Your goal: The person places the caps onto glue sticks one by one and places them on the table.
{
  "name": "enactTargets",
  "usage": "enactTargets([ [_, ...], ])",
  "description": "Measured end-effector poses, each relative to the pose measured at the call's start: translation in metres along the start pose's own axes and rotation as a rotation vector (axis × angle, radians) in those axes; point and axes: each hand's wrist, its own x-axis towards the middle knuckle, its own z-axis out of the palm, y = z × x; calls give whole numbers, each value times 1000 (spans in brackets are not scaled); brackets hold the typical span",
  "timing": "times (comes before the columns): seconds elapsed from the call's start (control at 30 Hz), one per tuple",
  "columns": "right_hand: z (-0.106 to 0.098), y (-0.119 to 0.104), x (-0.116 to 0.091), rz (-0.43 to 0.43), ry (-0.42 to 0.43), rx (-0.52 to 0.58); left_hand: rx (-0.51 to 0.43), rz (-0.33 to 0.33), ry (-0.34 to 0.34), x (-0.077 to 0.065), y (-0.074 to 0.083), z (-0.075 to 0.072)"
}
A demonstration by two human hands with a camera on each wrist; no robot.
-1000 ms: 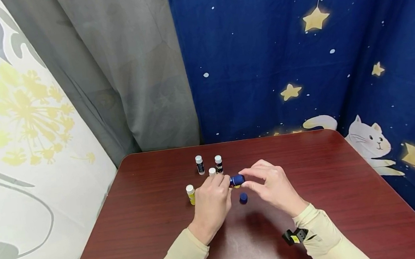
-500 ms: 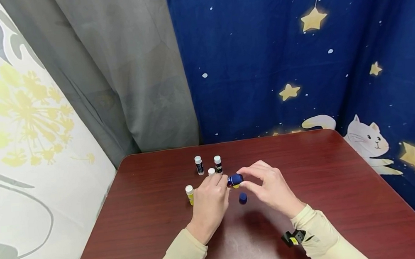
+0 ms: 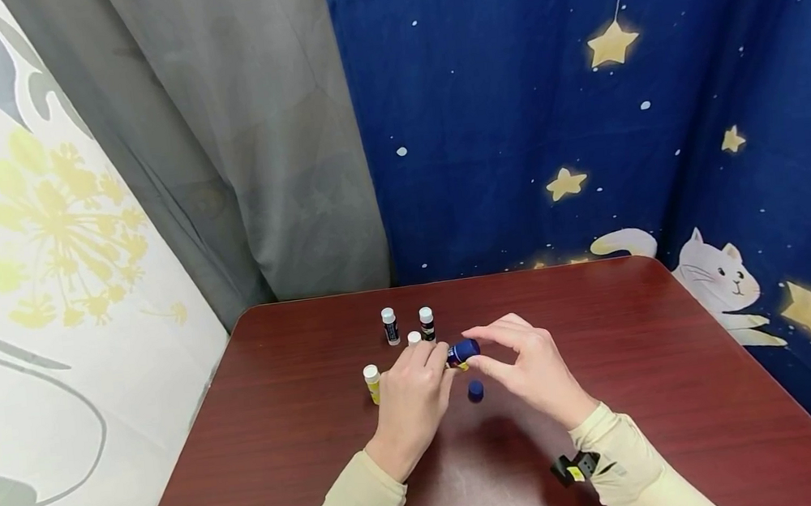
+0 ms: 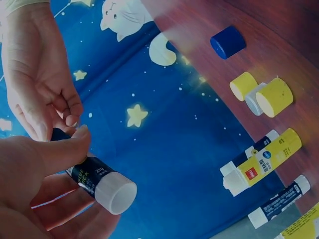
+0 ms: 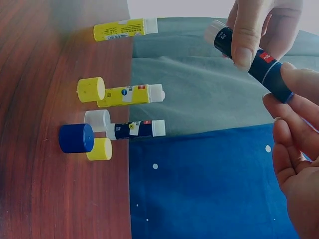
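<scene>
A dark blue glue stick (image 5: pixel 271 72) with a white base is held above the table. My left hand (image 3: pixel 409 387) grips its body, thumb across the label, with the white base (image 4: pixel 116 193) sticking out in the left wrist view. At the other end, my right hand (image 3: pixel 533 363) pinches the blue cap (image 3: pixel 466 350) between thumb and forefinger; its other fingers are loosely bent. Below the hands, a loose blue cap (image 3: pixel 475 391) stands on the table, close to two yellow caps (image 5: pixel 91 89) and a clear whitish cap (image 5: pixel 97 121).
Several more glue sticks stand upright on the table (image 3: pixel 305 425): a yellow one (image 3: pixel 373 385) left of my left hand, dark ones (image 3: pixel 391 327) farther back, and another yellow one (image 5: pixel 130 94) partly hidden by my hand in the head view. Curtains hang behind the table.
Both hands keep nearly the same place and hold. The capped end of the glue stick now shows slightly farther right between my right fingertips and tilts up a little.
</scene>
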Motion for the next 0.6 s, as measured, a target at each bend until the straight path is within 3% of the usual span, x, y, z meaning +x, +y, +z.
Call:
enactTargets([
  [0.4,9,-4,-10,275,15,277,-64,-7,63,0,11,0],
  [0.6,2,-29,-6,330,-9,354,-104,-4,106,1,18,2],
])
